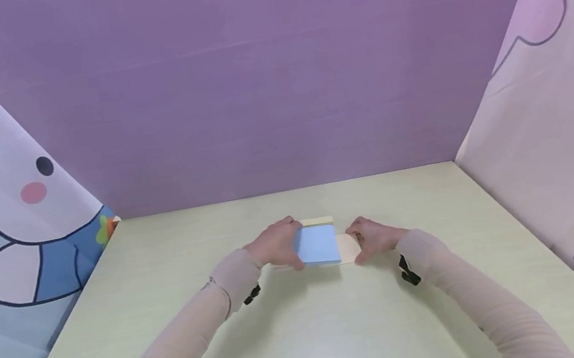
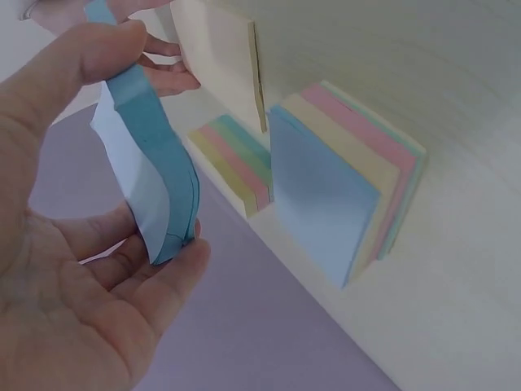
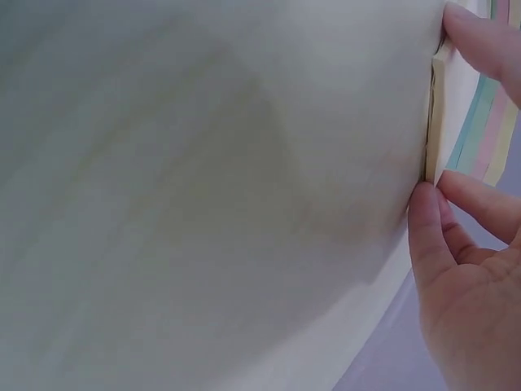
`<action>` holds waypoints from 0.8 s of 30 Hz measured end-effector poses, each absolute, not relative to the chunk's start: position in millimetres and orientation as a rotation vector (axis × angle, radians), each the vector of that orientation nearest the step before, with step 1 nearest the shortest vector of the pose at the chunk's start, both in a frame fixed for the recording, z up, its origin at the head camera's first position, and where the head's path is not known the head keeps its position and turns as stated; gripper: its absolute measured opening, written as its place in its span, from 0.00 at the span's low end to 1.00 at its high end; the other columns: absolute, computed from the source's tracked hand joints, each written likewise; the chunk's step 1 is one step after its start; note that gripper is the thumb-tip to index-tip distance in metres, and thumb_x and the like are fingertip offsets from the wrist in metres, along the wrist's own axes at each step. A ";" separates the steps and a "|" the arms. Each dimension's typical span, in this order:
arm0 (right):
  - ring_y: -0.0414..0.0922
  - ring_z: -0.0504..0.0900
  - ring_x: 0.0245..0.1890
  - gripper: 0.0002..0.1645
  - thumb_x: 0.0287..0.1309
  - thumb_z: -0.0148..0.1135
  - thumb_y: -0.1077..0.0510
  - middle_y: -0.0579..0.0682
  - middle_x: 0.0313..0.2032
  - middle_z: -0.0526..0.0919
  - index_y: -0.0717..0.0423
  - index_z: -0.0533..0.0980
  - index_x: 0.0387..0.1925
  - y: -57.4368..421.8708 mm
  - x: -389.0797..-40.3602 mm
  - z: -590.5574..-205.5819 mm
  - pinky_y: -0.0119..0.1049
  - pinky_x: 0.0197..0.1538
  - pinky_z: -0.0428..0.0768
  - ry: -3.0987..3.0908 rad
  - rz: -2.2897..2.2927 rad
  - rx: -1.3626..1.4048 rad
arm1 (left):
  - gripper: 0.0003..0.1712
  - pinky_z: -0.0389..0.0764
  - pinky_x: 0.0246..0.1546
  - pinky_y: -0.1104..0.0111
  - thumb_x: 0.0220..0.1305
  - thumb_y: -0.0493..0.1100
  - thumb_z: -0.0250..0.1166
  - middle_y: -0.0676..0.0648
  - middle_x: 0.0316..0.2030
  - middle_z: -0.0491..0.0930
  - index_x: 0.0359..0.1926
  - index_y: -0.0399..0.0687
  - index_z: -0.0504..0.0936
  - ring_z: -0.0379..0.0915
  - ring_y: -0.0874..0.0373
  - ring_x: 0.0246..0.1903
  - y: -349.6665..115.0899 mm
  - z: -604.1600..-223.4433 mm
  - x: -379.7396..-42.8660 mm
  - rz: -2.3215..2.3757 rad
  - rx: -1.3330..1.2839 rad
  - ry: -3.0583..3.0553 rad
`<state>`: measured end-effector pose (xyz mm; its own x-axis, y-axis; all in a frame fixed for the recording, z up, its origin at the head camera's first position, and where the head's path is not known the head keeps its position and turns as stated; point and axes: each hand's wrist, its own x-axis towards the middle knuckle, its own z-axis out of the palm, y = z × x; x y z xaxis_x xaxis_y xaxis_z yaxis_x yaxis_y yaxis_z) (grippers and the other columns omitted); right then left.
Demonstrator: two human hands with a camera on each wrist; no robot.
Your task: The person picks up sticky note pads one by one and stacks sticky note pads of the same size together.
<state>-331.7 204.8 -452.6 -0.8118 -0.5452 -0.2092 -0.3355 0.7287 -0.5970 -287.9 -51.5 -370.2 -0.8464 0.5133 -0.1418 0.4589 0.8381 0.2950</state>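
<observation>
My left hand (image 1: 276,244) grips a blue sticky note pad (image 1: 318,244) by its edges, thumb at the near side and fingers at the far side. Up close in the left wrist view, the held pad (image 2: 167,155) looks bent and stands apart from a stack of sticky notes (image 2: 326,195) layered blue, cream, pink and green. With thumb and fingertips my right hand (image 1: 377,236) holds opposite edges of a cream sticky note pad (image 1: 348,248) at the table. The blue pad hides the stack from the head view.
A small block of striped page markers (image 2: 236,163) in yellow, pink and green lies beside the stack. Pale wood-look table (image 1: 309,335) spreads below both arms. A purple wall (image 1: 273,83) stands behind, with printed cloths (image 1: 22,179) at the sides.
</observation>
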 end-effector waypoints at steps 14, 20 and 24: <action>0.46 0.65 0.46 0.48 0.35 0.75 0.55 0.52 0.49 0.66 0.65 0.65 0.60 208.1 -331.2 -454.9 0.41 0.53 0.69 2.563 -0.781 -0.715 | 0.44 0.74 0.46 0.66 0.33 0.47 0.76 0.49 0.44 0.71 0.57 0.41 0.70 0.69 0.56 0.43 -35.4 -380.1 -291.3 0.398 0.739 2.803; 0.49 0.66 0.53 0.48 0.35 0.75 0.56 0.53 0.52 0.66 0.64 0.64 0.60 211.7 -329.6 -456.1 0.44 0.60 0.67 2.571 -0.779 -0.699 | 0.45 0.74 0.45 0.66 0.34 0.46 0.76 0.49 0.44 0.71 0.57 0.40 0.70 0.68 0.56 0.42 -30.6 -387.4 -293.2 0.379 0.726 2.803; 0.50 0.67 0.54 0.48 0.34 0.75 0.58 0.53 0.53 0.66 0.65 0.64 0.60 213.8 -329.0 -455.0 0.44 0.61 0.67 2.560 -0.800 -0.695 | 0.45 0.74 0.44 0.67 0.33 0.46 0.75 0.48 0.43 0.71 0.57 0.39 0.69 0.68 0.56 0.42 -25.7 -391.1 -295.3 0.376 0.728 2.798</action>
<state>-329.0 213.8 -455.0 -0.8102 -0.5527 -0.1953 -0.3431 0.7172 -0.6065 -295.3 -25.7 -391.1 -0.8513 0.5022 -0.1520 0.4443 0.8441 0.3003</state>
